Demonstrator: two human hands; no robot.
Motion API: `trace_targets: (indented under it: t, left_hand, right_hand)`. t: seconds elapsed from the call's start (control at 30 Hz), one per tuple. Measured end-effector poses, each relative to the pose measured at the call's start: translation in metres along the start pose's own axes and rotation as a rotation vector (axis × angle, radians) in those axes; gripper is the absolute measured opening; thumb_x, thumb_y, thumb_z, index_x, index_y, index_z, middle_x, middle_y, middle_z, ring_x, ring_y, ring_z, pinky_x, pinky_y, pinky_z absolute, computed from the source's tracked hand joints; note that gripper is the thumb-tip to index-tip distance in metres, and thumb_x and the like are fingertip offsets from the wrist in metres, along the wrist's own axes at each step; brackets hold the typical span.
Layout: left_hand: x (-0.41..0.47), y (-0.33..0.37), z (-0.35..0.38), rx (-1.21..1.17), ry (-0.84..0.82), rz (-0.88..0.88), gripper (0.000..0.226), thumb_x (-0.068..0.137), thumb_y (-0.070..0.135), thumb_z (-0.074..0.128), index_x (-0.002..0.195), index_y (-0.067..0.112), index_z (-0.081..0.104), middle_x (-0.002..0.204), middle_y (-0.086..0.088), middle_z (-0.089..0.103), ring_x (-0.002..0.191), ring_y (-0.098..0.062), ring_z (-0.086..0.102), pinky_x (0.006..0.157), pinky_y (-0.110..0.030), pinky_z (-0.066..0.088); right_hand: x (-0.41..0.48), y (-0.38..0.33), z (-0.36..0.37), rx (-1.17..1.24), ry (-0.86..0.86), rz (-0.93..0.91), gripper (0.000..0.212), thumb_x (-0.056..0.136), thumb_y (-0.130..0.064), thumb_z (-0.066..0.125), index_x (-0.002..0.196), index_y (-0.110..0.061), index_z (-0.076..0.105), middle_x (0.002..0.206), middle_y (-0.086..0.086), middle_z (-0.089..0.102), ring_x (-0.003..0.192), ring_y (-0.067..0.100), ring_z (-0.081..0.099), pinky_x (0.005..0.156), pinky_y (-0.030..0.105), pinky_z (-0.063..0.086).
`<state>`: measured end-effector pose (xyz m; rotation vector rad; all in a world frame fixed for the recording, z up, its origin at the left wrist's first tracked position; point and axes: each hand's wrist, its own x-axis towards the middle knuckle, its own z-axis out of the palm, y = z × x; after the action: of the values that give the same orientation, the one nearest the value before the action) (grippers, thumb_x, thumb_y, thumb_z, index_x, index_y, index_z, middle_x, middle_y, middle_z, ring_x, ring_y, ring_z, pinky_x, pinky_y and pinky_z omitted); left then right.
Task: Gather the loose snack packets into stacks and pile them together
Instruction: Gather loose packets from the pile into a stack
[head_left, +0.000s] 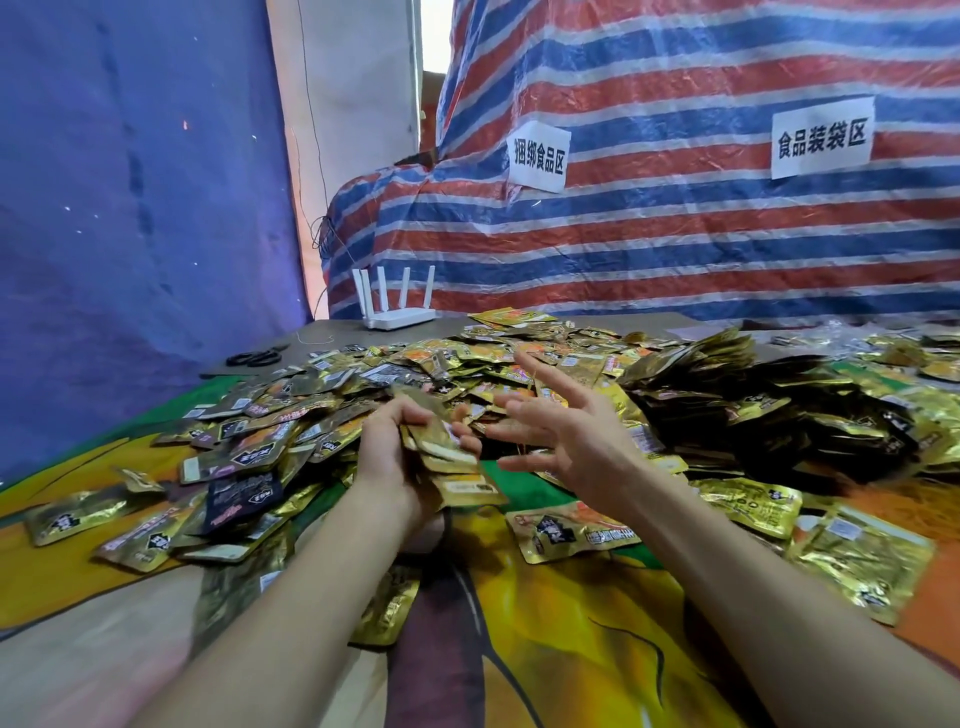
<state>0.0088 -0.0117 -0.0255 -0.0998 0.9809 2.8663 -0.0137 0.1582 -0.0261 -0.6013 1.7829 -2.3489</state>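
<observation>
Gold and black foil snack packets lie in a wide loose heap (322, 405) across the table. My left hand (395, 452) grips a small stack of packets (447, 457), fingers curled round it, just above the cloth. Just right of that stack, my right hand (566, 431) hovers with its fingers spread and holds nothing. A tall pile of stacked packets (737, 400) stands to the right of my right hand.
A colourful printed cloth (571, 623) covers the table. A white router (395, 301) and black scissors (254, 357) sit at the far left edge. A striped tarpaulin (675, 234) with two paper signs hangs behind. More packets lie at the near right (857, 561).
</observation>
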Motion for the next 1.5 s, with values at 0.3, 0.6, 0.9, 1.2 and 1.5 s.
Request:
trace_targets:
  t: [0.3,0.6,0.9,1.2,1.5]
  left_hand:
    - [0.006,0.009,-0.008,0.095,0.400,0.373,0.066,0.080,0.017,0.072,0.142,0.021,0.047,0.127,-0.019,0.065,0.108,-0.040,0.068,0.080,-0.056,0.060]
    - [0.005,-0.008,0.005,0.203,0.165,0.213,0.069,0.083,0.031,0.074,0.145,0.014,0.047,0.138,-0.021,0.059,0.118,-0.037,0.065,0.085,-0.046,0.058]
    - [0.010,-0.012,0.005,0.185,0.254,0.325,0.061,0.087,0.023,0.075,0.140,0.009,0.047,0.123,-0.024,0.066,0.103,-0.040,0.070,0.084,-0.053,0.059]
    - [0.016,-0.016,0.001,0.235,0.322,0.378,0.037,0.093,0.017,0.069,0.104,0.028,0.036,0.099,-0.016,0.065,0.079,-0.024,0.068,0.061,-0.036,0.057]
    - [0.013,-0.013,0.003,0.133,0.327,0.383,0.051,0.085,0.020,0.079,0.118,0.022,0.039,0.115,-0.022,0.067,0.091,-0.030,0.072,0.066,-0.039,0.058]
  right_hand:
    - [-0.017,0.018,0.046,-0.505,-0.112,-0.141,0.075,0.066,-0.022,0.090,0.133,-0.045,0.063,0.128,-0.016,0.059,0.110,-0.003,0.064,0.090,0.033,0.060]
    - [-0.021,0.018,0.046,-0.510,0.010,-0.259,0.064,0.069,-0.005,0.087,0.123,-0.030,0.063,0.118,-0.005,0.063,0.104,-0.008,0.060,0.083,0.011,0.050]
    - [-0.015,0.003,0.040,-0.634,0.037,-0.327,0.060,0.056,-0.027,0.077,0.113,-0.035,0.062,0.127,0.003,0.057,0.122,0.007,0.051,0.082,0.010,0.038]
    - [-0.016,-0.001,0.044,-0.654,-0.059,-0.277,0.054,0.069,-0.029,0.054,0.118,-0.041,0.072,0.117,-0.005,0.056,0.117,0.011,0.052,0.100,0.038,0.049]
    - [-0.011,0.010,0.038,-0.570,0.019,-0.353,0.059,0.069,-0.013,0.064,0.123,-0.035,0.073,0.119,-0.003,0.069,0.118,0.019,0.062,0.099,0.050,0.053]
